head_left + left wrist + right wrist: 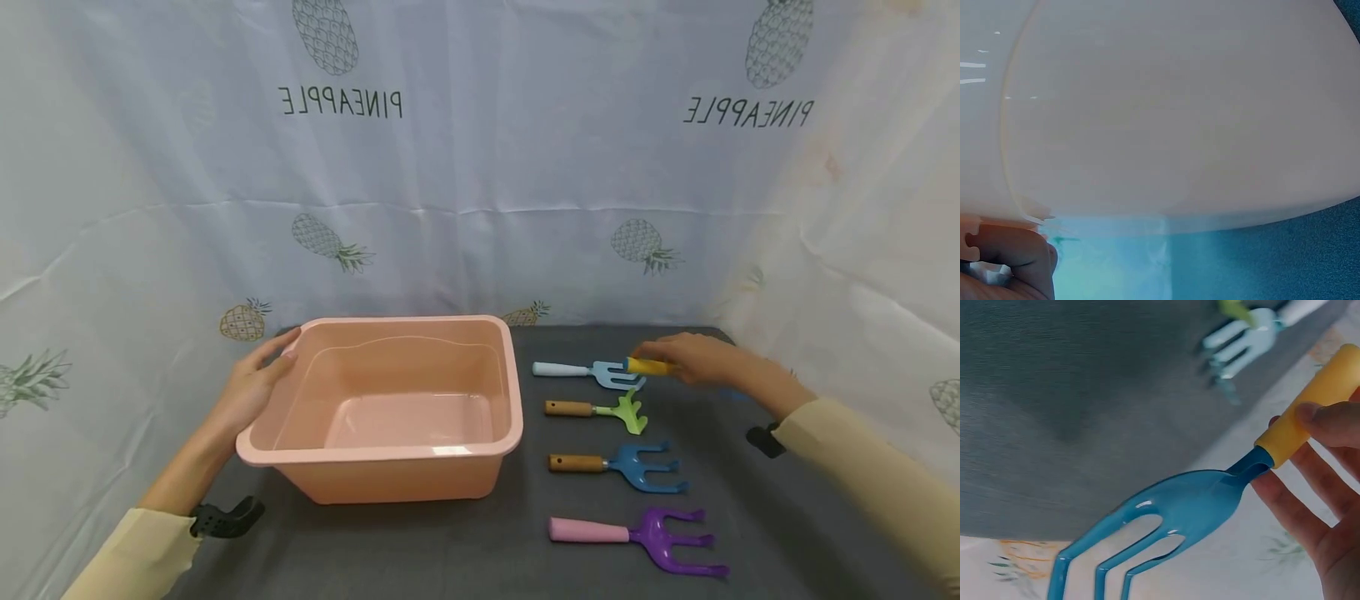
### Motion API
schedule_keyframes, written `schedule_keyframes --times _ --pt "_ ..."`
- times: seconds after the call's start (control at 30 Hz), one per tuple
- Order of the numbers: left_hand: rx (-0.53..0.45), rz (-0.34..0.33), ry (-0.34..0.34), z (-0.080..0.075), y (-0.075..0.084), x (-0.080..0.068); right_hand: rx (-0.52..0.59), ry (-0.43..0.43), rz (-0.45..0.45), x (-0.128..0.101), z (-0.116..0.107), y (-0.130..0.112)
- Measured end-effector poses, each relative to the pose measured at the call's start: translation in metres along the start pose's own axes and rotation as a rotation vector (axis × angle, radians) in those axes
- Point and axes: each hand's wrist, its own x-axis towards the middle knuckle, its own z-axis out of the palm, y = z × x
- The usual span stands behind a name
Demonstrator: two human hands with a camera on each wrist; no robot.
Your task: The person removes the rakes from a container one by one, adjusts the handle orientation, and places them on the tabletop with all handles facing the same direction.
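In the head view my left hand [252, 385] grips the left rim of a pink plastic basin [412, 482]. Up close, the basin's wall [1147, 125] fills most of the left wrist view. Over at the right, my right hand [693, 358] holds a hand fork by its yellow handle [1310, 406], thumb on one side and fingers on the other. Its blue three-tined head [1194, 500] hangs above the table. Just left of this hand lies a light blue hand fork [611, 375] with a white handle.
Below it lie a green hand rake [628, 412] with a wooden handle, a blue fork [633, 467] with a wooden handle, and a purple fork [660, 537] with a pink handle. They lie on a dark grey table [420, 550]. A pineapple-print curtain [480, 167] hangs around it.
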Motion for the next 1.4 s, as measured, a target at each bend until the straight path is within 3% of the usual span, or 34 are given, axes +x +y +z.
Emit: schedule_keyframes --times 0.43,0.77,1.4 --pt "-0.024 0.004 0.005 0.0 -0.001 0.001 -0.01 -0.098 0.11 -0.015 0.041 0.028" --pt "0.007 -0.009 0.007 -0.002 -0.001 0.001 0.024 -0.1 0.132 -0.015 0.062 0.04" --pt "-0.005 -0.01 0.006 -0.001 -0.001 0.001 0.045 -0.114 0.147 -0.013 0.073 0.041"
